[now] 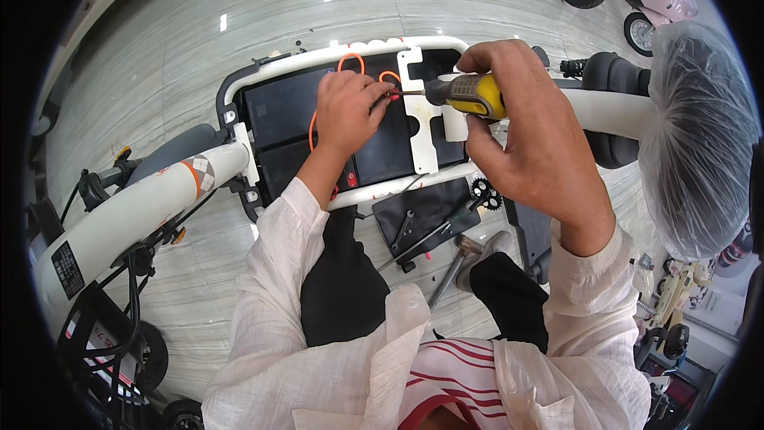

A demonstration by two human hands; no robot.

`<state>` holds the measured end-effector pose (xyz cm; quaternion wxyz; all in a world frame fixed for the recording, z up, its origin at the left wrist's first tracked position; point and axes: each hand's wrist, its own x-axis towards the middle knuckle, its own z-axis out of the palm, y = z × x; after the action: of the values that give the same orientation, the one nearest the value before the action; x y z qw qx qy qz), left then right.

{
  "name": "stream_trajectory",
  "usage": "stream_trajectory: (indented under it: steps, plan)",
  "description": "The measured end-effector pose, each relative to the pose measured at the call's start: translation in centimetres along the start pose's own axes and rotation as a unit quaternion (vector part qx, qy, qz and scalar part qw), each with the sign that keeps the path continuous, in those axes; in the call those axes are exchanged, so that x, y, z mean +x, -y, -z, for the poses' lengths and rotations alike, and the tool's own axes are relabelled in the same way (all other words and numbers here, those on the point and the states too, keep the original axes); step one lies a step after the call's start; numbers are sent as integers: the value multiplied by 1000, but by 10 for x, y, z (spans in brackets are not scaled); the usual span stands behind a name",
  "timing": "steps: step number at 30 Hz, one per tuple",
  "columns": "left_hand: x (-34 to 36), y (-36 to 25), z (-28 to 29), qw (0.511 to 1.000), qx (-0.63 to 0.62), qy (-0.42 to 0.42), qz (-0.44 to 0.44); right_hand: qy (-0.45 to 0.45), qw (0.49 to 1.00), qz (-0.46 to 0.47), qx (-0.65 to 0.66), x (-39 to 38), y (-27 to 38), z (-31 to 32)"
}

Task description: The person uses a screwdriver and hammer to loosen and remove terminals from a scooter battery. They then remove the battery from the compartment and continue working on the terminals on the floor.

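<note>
Screwdriver handle — yellow, black; wire orange; bracket white; frame tube white — orange trim, grey checks

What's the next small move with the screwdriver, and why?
Probably hold the yellow-and-black screwdriver steady and check its seating before turning: the right hand grips its handle, its shaft crosses the white bracket in view, and its tip is right by the left hand, where its contact is unclear.
</note>
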<state>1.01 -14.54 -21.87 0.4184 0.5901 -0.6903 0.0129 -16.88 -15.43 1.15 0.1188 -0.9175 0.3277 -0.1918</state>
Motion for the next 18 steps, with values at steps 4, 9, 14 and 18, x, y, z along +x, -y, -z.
stream_trajectory:
  steps: [4,9,14,18]
  plan:
    - [-1,1,0,1000,2,1,3,56,990,-122,-31,1,1,1]
    - [1,-1,-1,1000,6,3,3,-14,999,11,29,-1,-8,-4]
    - [-1,1,0,1000,8,11,10,17,998,-63,-7,-1,1,-2]
    - [-1,0,-1,1000,7,-1,3,22,999,-20,22,-1,-8,-5]
